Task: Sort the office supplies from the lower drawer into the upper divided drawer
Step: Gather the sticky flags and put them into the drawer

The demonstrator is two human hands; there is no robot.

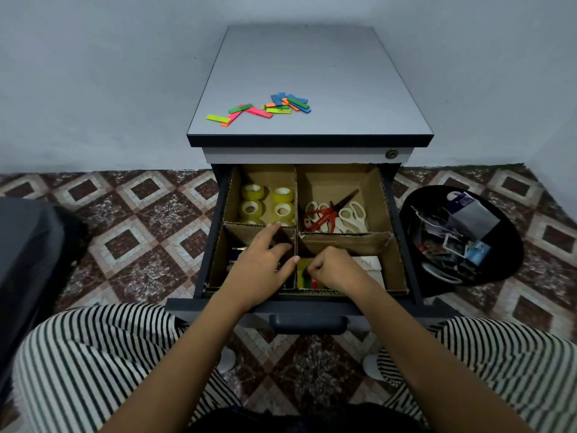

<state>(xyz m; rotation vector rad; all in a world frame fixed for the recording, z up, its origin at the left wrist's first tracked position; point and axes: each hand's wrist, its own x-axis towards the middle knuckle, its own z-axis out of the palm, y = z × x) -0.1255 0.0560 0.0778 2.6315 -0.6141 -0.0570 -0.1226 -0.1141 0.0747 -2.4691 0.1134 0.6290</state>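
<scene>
While tape rolls point(268, 204) and scissors point(334, 214) already fill the upper drawer's point(199, 307) far compartments, my right grip point(334, 267) curls tight on sticky flags point(305, 273) near-right. My left grip point(262, 264) lies flat on the divider point(240, 228). Loose flags point(265, 109) on the surface point(312, 73) remain, I judge.

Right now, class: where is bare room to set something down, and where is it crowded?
Free: the cabinet top behind the coloured strips; the drawer floor beyond the scissors. Crowded: around the tape rolls and under left hand and right hand.
</scene>
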